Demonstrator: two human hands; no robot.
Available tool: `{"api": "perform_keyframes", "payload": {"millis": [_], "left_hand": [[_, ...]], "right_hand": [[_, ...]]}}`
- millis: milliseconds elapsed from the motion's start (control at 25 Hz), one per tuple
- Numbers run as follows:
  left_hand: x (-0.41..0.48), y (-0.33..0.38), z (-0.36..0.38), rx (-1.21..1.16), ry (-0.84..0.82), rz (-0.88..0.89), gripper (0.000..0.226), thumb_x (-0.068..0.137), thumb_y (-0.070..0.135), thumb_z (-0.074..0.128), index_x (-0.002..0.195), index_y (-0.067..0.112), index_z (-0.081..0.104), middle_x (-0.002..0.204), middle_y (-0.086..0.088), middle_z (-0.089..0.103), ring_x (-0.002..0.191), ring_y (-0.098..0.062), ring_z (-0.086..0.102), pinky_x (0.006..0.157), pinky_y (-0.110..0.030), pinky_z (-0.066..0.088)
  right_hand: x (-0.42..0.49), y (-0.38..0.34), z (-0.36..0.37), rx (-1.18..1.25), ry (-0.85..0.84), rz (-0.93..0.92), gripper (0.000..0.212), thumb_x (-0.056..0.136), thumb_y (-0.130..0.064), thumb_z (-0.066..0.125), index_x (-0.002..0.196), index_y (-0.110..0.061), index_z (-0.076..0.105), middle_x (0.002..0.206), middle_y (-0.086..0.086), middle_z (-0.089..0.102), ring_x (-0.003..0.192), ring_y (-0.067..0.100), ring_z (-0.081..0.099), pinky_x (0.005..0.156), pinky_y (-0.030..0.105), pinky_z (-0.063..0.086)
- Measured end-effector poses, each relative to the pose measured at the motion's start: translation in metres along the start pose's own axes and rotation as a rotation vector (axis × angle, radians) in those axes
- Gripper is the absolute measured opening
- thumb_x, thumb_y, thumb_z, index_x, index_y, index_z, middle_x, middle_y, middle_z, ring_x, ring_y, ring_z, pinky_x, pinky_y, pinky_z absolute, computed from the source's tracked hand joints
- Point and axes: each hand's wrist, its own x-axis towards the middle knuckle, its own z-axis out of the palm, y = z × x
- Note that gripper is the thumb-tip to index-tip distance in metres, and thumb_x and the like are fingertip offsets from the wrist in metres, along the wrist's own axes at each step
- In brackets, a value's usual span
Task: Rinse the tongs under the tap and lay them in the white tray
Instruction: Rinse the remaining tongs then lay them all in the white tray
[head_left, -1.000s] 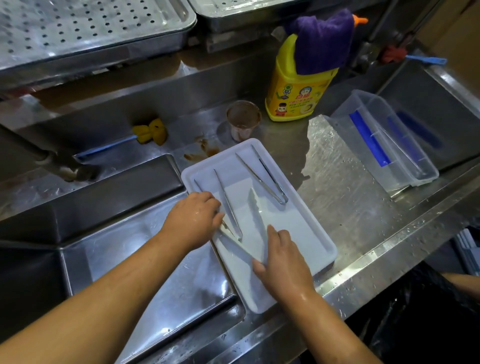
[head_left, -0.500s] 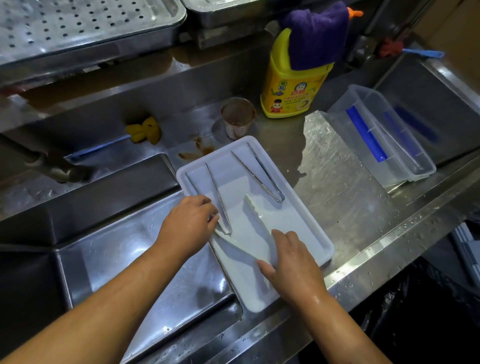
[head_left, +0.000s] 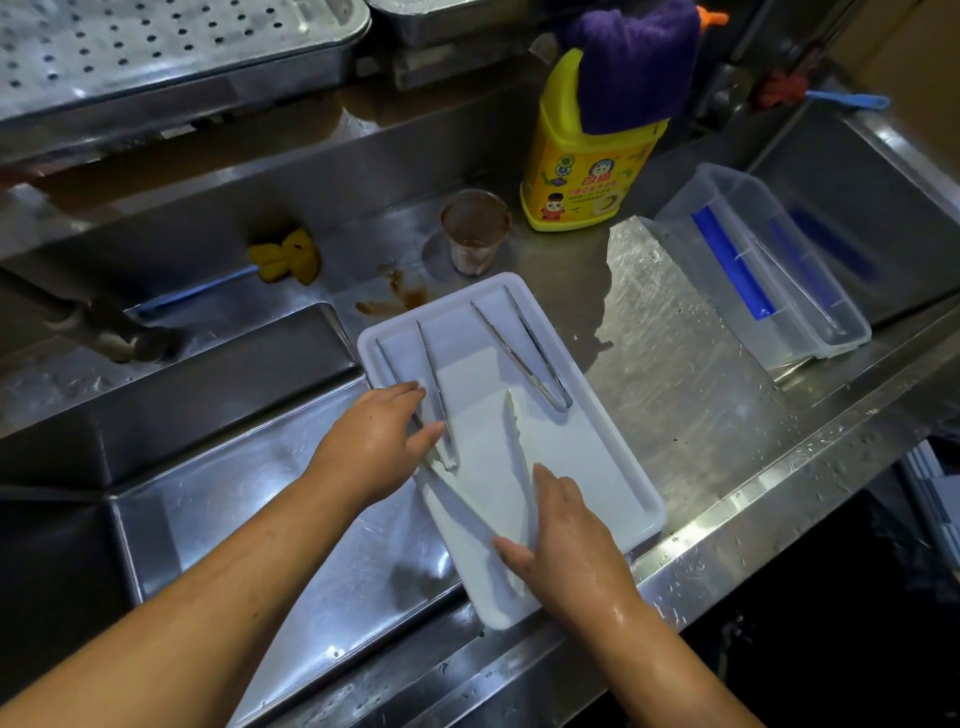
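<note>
Right hand (head_left: 566, 545): palm down over the near end of the white tray (head_left: 641, 499). The fingers are straight and the thumb is spread to the left. They rest on the near end of the white tongs (head_left: 519, 452) without closing round it. The wrist shows a wet sheen.

White tongs: lying inside the tray, arms splayed and pointing away from the person.

Left hand (head_left: 374, 441): at the tray's left edge. The fingers are nearly straight and lie across the near part of the left metal tongs (head_left: 434, 374), with the thumb tip by their joined end. No closed grip is visible.

Left metal tongs: flat in the tray's left half, tips toward the far rim. The right metal tongs (head_left: 524, 353) lie flat in the far right half, apart from both hands.

White tray: on the steel counter (head_left: 685, 374), with its near left edge reaching over the sink basin (head_left: 234, 519).

Further back, the tap (head_left: 104, 332) stands at the far left of the basin. A yellow sponge brush (head_left: 285, 254) lies behind the basin, and a brown stain (head_left: 400, 299) sits just beyond the tray. A cup (head_left: 475, 231) stands upright beside a yellow detergent bottle (head_left: 582, 176), which has a purple cloth (head_left: 634, 57) draped over its top. A clear plastic box (head_left: 727, 291) sits to the right. Perforated steel trays (head_left: 156, 52) occupy the far ledge.
</note>
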Motion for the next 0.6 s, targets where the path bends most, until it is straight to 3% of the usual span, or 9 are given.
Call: {"api": "perform_keyframes", "payload": {"millis": [120,320,600], "left_hand": [[0.003,-0.003,-0.007,-0.070,-0.035,-0.010,0.065,0.104,0.058,0.045,0.158,0.022,0.044,0.165,0.002,0.043,0.152,-0.020,0.038,0.122,-0.041,0.033],[0.003,-0.002,-0.010,-0.048,-0.063,-0.003,0.063,0.106,0.053,0.043,0.159,0.020,0.041,0.168,0.002,0.038,0.153,-0.020,0.035,0.123,-0.040,0.031],[0.000,-0.004,-0.006,-0.012,-0.073,0.017,0.060,0.106,0.048,0.045,0.160,0.020,0.040,0.170,0.004,0.034,0.153,-0.020,0.035,0.122,-0.039,0.032]], "right_hand": [[-0.007,-0.009,0.011,0.016,-0.034,-0.002,0.093,0.091,-0.058,0.066,0.157,-0.024,0.010,0.142,0.003,0.043,0.118,0.029,0.061,0.098,0.042,0.053],[-0.013,-0.011,0.018,0.013,-0.039,-0.009,0.091,0.089,-0.057,0.067,0.154,-0.027,0.010,0.143,0.000,0.049,0.123,0.023,0.059,0.101,0.038,0.052],[-0.017,0.011,0.011,-0.091,-0.014,-0.028,0.115,0.078,-0.081,0.059,0.163,-0.022,0.009,0.155,0.001,0.046,0.135,0.025,0.049,0.114,0.040,0.041]]}}
